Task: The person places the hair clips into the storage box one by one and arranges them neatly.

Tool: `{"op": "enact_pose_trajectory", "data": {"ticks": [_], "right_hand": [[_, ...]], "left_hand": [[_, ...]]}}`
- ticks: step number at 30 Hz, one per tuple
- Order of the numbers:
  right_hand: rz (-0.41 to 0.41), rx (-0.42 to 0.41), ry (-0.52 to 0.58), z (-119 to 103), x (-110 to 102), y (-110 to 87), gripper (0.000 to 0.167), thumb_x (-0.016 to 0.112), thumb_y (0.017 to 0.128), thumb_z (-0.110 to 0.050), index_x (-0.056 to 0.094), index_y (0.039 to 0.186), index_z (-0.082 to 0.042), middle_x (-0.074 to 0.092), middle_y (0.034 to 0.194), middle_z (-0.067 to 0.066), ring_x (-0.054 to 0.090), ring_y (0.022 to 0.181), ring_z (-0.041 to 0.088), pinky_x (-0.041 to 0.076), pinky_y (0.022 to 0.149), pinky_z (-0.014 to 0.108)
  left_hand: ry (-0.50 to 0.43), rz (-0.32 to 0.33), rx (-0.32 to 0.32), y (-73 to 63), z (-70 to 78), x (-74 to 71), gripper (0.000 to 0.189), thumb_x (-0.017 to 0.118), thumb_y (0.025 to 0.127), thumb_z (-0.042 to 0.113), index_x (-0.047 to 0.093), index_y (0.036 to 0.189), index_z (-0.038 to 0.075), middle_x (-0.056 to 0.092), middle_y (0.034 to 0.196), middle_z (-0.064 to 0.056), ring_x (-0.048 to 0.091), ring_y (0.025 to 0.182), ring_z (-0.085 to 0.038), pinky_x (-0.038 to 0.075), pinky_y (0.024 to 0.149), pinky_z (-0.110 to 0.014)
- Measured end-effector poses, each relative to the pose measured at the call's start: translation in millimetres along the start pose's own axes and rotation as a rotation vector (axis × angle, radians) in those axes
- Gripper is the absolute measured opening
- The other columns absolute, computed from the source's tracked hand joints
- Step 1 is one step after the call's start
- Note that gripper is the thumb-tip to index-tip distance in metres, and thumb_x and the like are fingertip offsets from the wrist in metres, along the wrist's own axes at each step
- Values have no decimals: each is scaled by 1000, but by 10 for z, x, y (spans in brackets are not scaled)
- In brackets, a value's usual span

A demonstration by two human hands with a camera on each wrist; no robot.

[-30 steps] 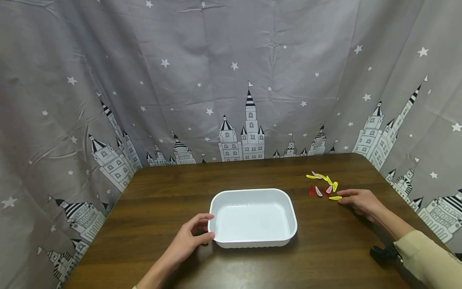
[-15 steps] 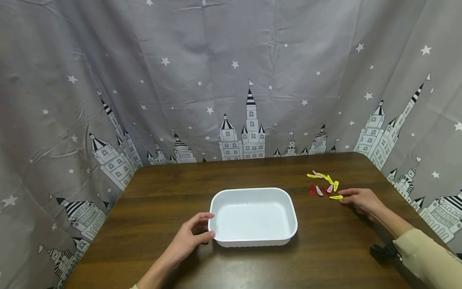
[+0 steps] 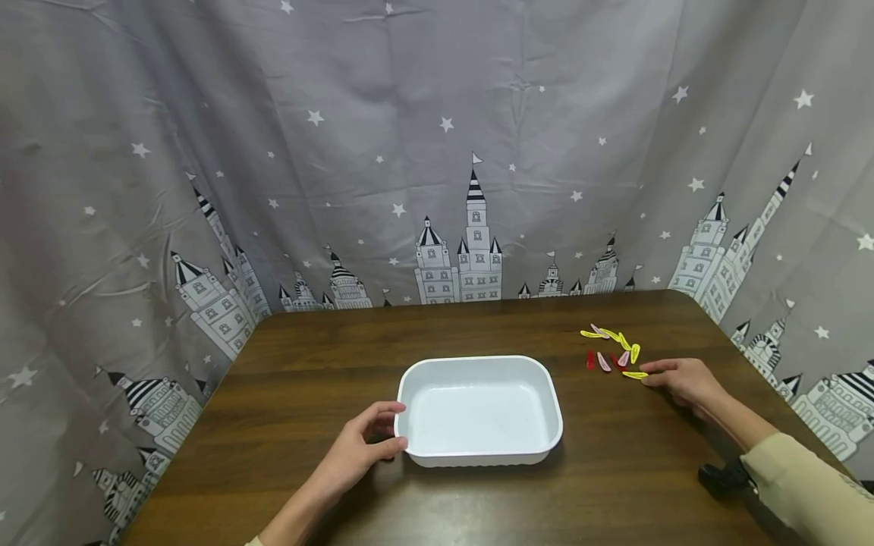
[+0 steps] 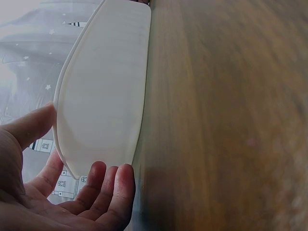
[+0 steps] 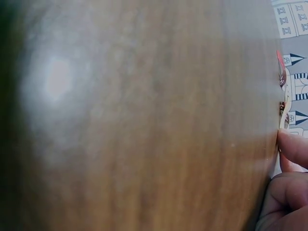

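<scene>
A white rectangular plastic tray (image 3: 478, 458) stands on the brown wooden table, its inside bare. My left hand (image 3: 355, 447) grips its left end, with a thumb and finger at the rim and the other fingers curled by the outer wall in the left wrist view. To the right, my right hand (image 3: 686, 383) pinches the near end of a yellow hair clip (image 3: 633, 374) lying at the front of a small group of clips. In the right wrist view, fingertips (image 5: 288, 139) meet the end of that clip low over the wood.
Several snap hair clips lie at the right back: yellow (image 3: 635, 353), pink (image 3: 603, 362) and red (image 3: 590, 359). Behind the table (image 3: 328, 341) hangs a grey curtain (image 3: 382, 152) with castles and stars. A black strapped device (image 3: 724, 479) sits at my right wrist.
</scene>
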State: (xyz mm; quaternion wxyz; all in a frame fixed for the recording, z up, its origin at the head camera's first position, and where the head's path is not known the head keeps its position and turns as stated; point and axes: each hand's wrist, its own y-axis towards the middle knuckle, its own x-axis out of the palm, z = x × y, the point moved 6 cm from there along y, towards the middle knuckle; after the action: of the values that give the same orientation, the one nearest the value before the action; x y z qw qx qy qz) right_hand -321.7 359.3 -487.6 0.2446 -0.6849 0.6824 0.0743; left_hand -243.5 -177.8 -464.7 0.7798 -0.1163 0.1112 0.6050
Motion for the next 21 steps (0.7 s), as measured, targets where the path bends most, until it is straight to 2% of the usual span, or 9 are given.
{"op": "enact_pose_trajectory", "data": {"ticks": [12, 21], "right_hand": [[-11, -15, 5, 9, -2, -51, 48, 74, 88, -11, 60, 127, 13, 33, 48, -14, 29, 40, 3, 33, 41, 24], [7, -36, -44, -10, -4, -60, 47, 74, 89, -13, 61, 127, 12, 34, 47, -14, 30, 39, 4, 34, 40, 25]], "left_hand": [[2, -5, -9, -11, -16, 13, 48, 77, 88, 14, 59, 132, 8, 64, 120, -18, 60, 103, -26, 54, 75, -29], [-3, -4, -14, -3, -10, 10, 47, 76, 89, 15, 59, 132, 8, 63, 121, -18, 61, 103, -27, 55, 76, -30]]}}
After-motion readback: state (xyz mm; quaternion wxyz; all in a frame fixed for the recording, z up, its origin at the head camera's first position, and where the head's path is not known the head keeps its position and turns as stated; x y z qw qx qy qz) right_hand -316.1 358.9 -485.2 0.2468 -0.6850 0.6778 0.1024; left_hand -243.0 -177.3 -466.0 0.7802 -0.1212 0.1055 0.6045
